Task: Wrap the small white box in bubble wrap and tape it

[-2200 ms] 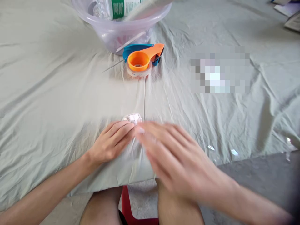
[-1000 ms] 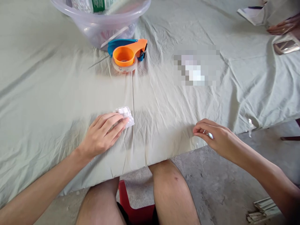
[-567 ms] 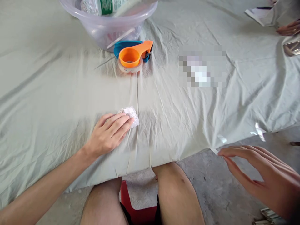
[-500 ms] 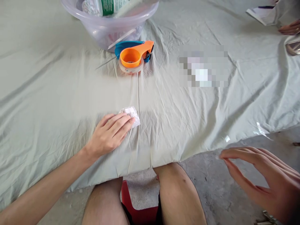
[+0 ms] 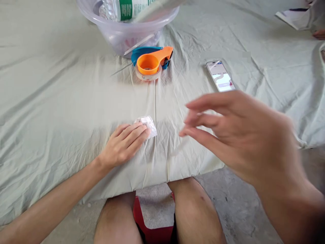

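My left hand rests on the cloth-covered table, its fingers over a small packet in clear, crinkled plastic wrap, holding it down. The fingers hide part of the packet. To its right, my right hand is raised above the table, with thumb and fingertips brought together. A faint, see-through strip, which looks like a piece of clear tape, hangs from the fingertips; motion blurs it. Beyond my left hand sits an orange and blue tape dispenser with a roll of clear tape.
A translucent purple basin holding a plastic bottle with a green and white label stands at the back. A phone with a lit screen lies beyond my right hand. Another person's hand is at the far right beside papers.
My right hand has moved from beside the table's edge at the lower right, up and left over the table. My left hand stays on the packet. The view has shifted slightly.
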A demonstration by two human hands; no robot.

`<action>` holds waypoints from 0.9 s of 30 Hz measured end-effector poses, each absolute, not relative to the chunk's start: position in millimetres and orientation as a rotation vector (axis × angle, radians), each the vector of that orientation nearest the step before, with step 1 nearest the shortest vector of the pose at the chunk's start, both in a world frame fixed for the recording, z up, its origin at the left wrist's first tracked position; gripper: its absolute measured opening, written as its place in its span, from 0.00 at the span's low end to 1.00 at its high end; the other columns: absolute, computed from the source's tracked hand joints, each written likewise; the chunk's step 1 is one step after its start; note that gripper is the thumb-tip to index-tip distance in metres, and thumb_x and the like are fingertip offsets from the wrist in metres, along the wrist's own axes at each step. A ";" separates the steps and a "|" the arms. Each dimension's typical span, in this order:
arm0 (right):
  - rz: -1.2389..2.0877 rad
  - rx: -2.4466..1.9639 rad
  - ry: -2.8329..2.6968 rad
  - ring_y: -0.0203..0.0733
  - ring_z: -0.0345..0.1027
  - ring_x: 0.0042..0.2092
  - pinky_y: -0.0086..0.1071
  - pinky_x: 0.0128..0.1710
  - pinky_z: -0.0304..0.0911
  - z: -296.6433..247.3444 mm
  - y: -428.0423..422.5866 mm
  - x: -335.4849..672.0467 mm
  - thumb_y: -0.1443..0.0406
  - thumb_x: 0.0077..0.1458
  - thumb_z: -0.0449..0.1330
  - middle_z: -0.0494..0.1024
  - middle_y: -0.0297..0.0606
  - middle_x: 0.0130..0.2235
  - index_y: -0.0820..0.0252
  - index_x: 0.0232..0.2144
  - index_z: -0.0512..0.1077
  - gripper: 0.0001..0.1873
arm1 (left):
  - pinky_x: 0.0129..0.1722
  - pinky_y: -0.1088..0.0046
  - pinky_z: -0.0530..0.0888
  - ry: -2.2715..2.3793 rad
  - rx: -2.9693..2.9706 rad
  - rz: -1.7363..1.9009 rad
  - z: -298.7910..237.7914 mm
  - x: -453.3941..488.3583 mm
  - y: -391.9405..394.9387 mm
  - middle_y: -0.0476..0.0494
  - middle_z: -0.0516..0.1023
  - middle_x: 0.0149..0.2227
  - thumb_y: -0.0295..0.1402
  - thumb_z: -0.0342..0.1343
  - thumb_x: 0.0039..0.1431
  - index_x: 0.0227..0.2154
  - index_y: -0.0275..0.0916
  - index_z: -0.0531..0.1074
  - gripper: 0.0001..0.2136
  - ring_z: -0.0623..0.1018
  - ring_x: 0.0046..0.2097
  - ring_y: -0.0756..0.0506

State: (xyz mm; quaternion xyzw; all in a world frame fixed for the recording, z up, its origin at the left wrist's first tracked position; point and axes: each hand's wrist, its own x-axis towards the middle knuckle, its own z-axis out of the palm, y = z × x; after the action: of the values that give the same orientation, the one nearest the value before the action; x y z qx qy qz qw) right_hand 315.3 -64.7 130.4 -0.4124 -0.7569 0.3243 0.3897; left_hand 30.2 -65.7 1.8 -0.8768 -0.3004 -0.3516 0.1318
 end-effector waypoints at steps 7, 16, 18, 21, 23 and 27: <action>1.210 -0.994 -1.880 0.42 0.85 0.43 0.41 0.48 0.86 84.5 -4.8 261.5 0.67 0.66 0.73 0.84 0.37 0.49 0.55 0.56 0.78 0.19 | 0.50 0.63 0.80 -0.888 -2.505 -1.089 3.7 31.0 -64.9 0.41 0.91 0.50 0.21 0.64 0.75 0.54 0.39 0.80 0.11 0.90 0.52 0.43; 1.076 -0.989 -1.966 0.45 0.87 0.41 0.45 0.53 0.85 59.4 4.6 251.5 0.70 0.66 0.69 0.85 0.39 0.49 0.53 0.59 0.76 0.21 | 0.46 0.65 0.81 -0.857 -2.500 -1.093 7.5 32.7 -62.5 0.43 0.92 0.46 0.20 0.63 0.76 0.52 0.36 0.81 0.09 0.90 0.48 0.44; 1.093 -1.010 -1.943 0.45 0.86 0.41 0.46 0.54 0.84 58.0 5.6 249.0 0.71 0.65 0.69 0.84 0.38 0.49 0.53 0.59 0.76 0.22 | 0.45 0.64 0.81 -0.840 -2.496 -1.085 8.1 32.1 -62.2 0.41 0.92 0.46 0.19 0.61 0.76 0.51 0.35 0.81 0.08 0.91 0.48 0.43; 1.140 -1.054 -1.898 0.43 0.85 0.41 0.46 0.55 0.83 57.4 6.0 245.5 0.70 0.62 0.69 0.84 0.36 0.49 0.52 0.57 0.78 0.22 | 0.45 0.64 0.80 -0.820 -2.482 -1.075 7.3 30.8 -62.4 0.39 0.93 0.46 0.19 0.60 0.77 0.52 0.32 0.81 0.08 0.92 0.49 0.42; 1.148 -1.065 -1.886 0.42 0.84 0.41 0.46 0.55 0.83 56.9 5.7 243.6 0.71 0.61 0.68 0.84 0.35 0.48 0.52 0.57 0.78 0.23 | 0.45 0.63 0.80 -0.820 -2.482 -1.075 6.2 30.3 -62.7 0.38 0.93 0.46 0.19 0.60 0.77 0.53 0.31 0.81 0.09 0.92 0.49 0.41; 1.135 -1.073 -1.857 0.41 0.83 0.41 0.44 0.55 0.83 54.2 4.8 240.9 0.73 0.61 0.66 0.84 0.34 0.48 0.51 0.57 0.78 0.24 | 0.45 0.63 0.80 -0.833 -2.485 -1.073 5.9 30.5 -63.4 0.38 0.93 0.46 0.19 0.61 0.77 0.51 0.31 0.81 0.07 0.92 0.49 0.41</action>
State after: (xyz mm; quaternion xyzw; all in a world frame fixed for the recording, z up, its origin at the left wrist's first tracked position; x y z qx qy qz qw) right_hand 240.9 4.8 54.2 -0.4143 -0.7169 0.4381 0.3500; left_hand 30.5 -63.4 5.9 -0.8670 -0.2905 -0.3745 0.1539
